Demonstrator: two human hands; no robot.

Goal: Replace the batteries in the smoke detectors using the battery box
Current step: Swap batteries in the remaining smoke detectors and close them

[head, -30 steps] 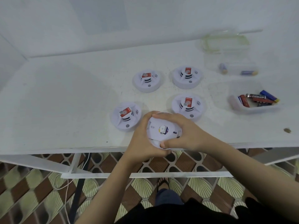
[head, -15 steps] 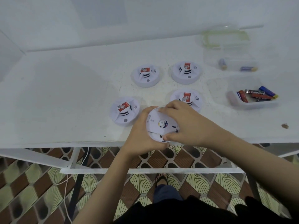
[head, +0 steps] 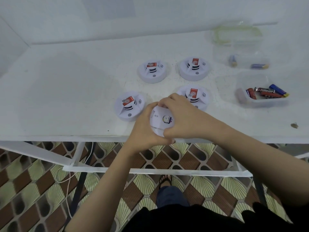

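Both hands are together, clamped on one smoke detector [head: 161, 121]. The left hand [head: 143, 129] cups it from the side and below. The right hand [head: 185, 119] curls over its top and right edge. The detector's flat back faces up, and it sits right at the front edge of the worktop [head: 66, 97], partly out over the floor.

I think the person is trying to get the back open. If the hands twist hard and the cover pops free all at once, the detector could slip and drop onto the tiled floor. It might crack, or a battery might roll away.

Four other detectors [head: 129, 106] sit on the worktop. The right hand's knuckles are just beside one of them [head: 194, 96], so a quick jerk could bump it.

Off to the right is a clear box with red and blue batteries [head: 267, 93]. Farther back is another clear box [head: 240, 56] with two batteries in it. I cannot tell which holds the fresh ones. If old and new get mixed up, a used battery could go back into a detector.
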